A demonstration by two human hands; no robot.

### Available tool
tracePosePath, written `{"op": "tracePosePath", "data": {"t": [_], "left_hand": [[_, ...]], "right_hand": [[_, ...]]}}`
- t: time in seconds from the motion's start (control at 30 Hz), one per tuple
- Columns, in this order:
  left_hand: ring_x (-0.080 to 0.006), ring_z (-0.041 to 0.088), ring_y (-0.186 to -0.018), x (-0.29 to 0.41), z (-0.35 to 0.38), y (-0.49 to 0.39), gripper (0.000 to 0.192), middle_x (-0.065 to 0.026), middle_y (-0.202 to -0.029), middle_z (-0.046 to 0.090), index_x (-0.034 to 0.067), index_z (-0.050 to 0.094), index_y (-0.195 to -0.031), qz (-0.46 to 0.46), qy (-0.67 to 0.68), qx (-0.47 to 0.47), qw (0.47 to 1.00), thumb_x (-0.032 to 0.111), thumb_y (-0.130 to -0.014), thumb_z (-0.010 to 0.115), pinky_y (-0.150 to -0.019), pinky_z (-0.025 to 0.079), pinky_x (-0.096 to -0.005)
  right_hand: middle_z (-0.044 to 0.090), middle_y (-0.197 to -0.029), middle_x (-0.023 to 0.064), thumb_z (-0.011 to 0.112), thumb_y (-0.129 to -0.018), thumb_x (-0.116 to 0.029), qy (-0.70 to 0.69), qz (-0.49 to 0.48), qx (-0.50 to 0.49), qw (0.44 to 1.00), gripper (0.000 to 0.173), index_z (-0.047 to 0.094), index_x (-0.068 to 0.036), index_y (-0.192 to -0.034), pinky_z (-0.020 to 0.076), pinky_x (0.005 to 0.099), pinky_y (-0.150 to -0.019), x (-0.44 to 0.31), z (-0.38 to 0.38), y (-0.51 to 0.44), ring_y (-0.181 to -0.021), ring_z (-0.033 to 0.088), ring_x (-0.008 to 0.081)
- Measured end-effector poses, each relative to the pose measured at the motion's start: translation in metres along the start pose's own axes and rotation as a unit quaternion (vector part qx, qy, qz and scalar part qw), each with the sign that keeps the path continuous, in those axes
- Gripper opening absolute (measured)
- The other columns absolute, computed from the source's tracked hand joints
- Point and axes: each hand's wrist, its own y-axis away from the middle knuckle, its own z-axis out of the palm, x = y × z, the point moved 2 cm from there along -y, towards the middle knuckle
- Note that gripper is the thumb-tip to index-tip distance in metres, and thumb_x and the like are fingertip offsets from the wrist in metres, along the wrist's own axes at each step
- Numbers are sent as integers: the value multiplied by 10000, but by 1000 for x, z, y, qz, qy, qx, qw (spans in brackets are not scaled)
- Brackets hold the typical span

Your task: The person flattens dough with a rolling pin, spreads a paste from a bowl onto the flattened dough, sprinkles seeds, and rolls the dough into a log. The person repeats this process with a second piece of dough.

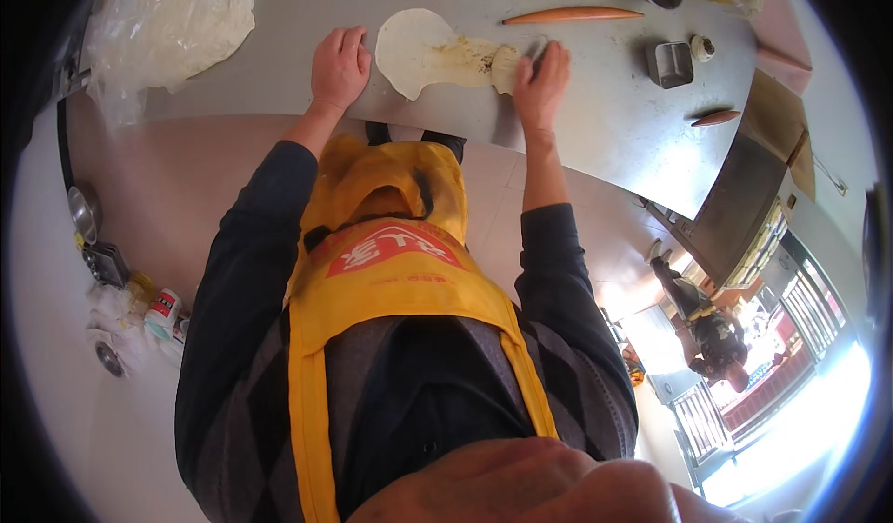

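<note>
A flat, thin sheet of dough (418,52) lies on the metal work table, wide at its left end and narrower to the right, with dark specks and a yellowish smear on it. Its right end is a thicker, rolled-up part (505,69). My right hand (543,80) is at that thick end, fingers bent and slightly blurred; whether it grips the dough is hard to tell. Just left of the sheet, my left hand (342,69) rests on the table near the edge with its fingers curled in, and no object shows in it.
Beyond the dough lies a wooden rolling pin (572,15). To the right are a square metal container (671,64), a small dough piece (702,48) and a shorter wooden tool (716,118). Plastic-covered dough (188,20) is at upper left. Another person (718,341) stands far right.
</note>
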Motion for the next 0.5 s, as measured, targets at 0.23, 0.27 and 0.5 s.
{"op": "tracePosePath", "data": {"t": [0.23, 0.27, 0.5], "left_hand": [[-360, 649, -903, -3, -3, -1, 265, -115, -999, 657, 90, 665, -1134, 2, 3, 4, 1000, 59, -872, 638, -768, 536, -464], [-361, 649, -905, -5, -4, 0, 265, -115, -1001, 658, 89, 664, -1134, -1, 1, 3, 1000, 59, -872, 638, -770, 535, -464], [-325, 645, -873, -4, 0, 3, 268, -97, -984, 643, 85, 660, -1104, 0, -4, 0, 1000, 51, -838, 664, -763, 539, -446]], "right_hand": [[625, -1357, 160, 643, -870, -40, -212, 31, -173, 961, 418, 640, -54, -1288, 395, 579, -1147, -46, 25, -1, -1322, 554, 352], [618, -1357, 184, 624, -831, -1, -203, 54, -122, 970, 426, 643, -23, -1256, 415, 561, -1132, -41, 17, -6, -1307, 559, 368], [556, -1426, 278, 654, -885, -88, -113, -24, -82, 990, 443, 609, 54, -1303, 375, 602, -1137, -40, 27, 6, -1357, 497, 448]]}}
